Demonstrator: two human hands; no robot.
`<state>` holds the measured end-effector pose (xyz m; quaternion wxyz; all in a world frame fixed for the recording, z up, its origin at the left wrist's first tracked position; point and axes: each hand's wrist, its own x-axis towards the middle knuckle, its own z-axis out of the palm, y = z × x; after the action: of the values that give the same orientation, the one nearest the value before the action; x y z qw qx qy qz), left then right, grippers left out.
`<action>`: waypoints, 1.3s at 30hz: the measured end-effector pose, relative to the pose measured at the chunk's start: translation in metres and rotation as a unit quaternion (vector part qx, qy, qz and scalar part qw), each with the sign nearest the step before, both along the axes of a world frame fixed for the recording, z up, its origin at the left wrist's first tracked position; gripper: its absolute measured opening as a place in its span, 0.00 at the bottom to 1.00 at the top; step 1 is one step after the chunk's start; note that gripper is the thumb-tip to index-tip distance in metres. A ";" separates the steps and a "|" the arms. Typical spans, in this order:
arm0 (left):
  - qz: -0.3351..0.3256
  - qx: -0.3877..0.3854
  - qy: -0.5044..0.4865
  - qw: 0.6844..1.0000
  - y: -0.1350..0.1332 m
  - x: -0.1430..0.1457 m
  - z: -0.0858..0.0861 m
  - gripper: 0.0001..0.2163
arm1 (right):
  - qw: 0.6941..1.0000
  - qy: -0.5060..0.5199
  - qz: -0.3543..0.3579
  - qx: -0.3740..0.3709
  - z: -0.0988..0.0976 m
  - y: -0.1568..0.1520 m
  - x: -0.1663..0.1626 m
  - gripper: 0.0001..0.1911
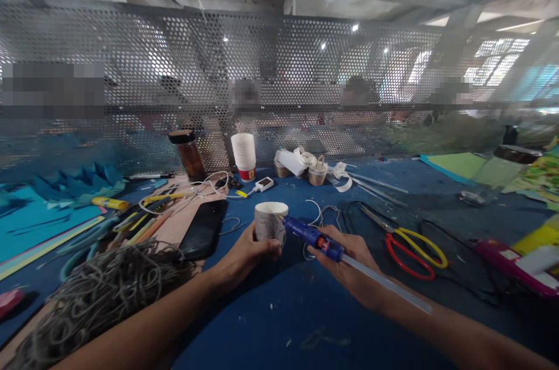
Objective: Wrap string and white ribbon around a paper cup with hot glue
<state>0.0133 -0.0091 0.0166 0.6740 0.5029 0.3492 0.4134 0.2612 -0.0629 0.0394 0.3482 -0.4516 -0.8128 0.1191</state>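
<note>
My left hand (257, 250) is closed around a paper cup (266, 223) whose side is wrapped in grey cord, with its white rim on top. In my right hand (349, 256) is a blue hot glue gun (301, 231), a long clear glue stick (388, 284) poking out of its back. The gun's nozzle points left and meets the cup's side just below the rim, though I cannot tell whether it touches. Some grey cord (323, 215) lies loosely on the table behind the gun.
Left are a heap of grey cord (109, 282), a black phone (203, 229) and pens. A cup stack (243, 154), a dark-lidded jar (187, 157) and small wrapped cups (317, 173) stand at the back. Red-and-yellow-handled scissors (410, 247) lie right. A perforated metal screen (279, 67) closes the far side.
</note>
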 end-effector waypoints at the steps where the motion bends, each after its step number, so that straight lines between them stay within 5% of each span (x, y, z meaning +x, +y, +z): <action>1: 0.000 0.000 0.000 1.000 0.000 0.000 0.000 0.25 | 1.000 0.000 0.000 0.001 0.000 0.000 0.000 0.09; 39: -0.021 -0.011 -0.007 1.000 -0.001 -0.001 0.006 0.22 | 1.000 -0.012 -0.010 0.025 -0.001 0.001 0.002 0.05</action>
<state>0.0125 -0.0102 0.0223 0.6908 0.4995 0.3382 0.3986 0.2636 -0.0617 0.0388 0.3508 -0.4527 -0.8148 0.0902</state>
